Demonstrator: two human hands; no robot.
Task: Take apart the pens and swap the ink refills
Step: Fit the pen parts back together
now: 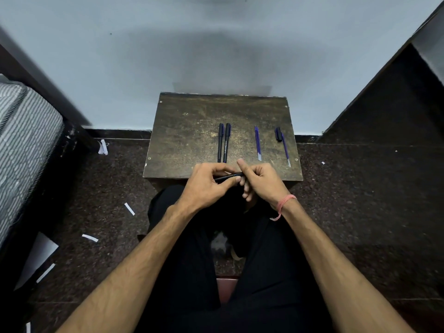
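Black plastic pen (pixel 228 177) sits pinched between both hands just over the table's (pixel 187 140) near edge: left hand (pixel 206 182) curled round the barrel, right hand (pixel 258 181) pinching its end. Probably best to twist gently and pull straight.

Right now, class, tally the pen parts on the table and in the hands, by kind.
Whole pens: 2
Loose refills: 2
Loose caps: 1
Pen barrels held in both hands: 1 (left hand, right hand)
Total: 6
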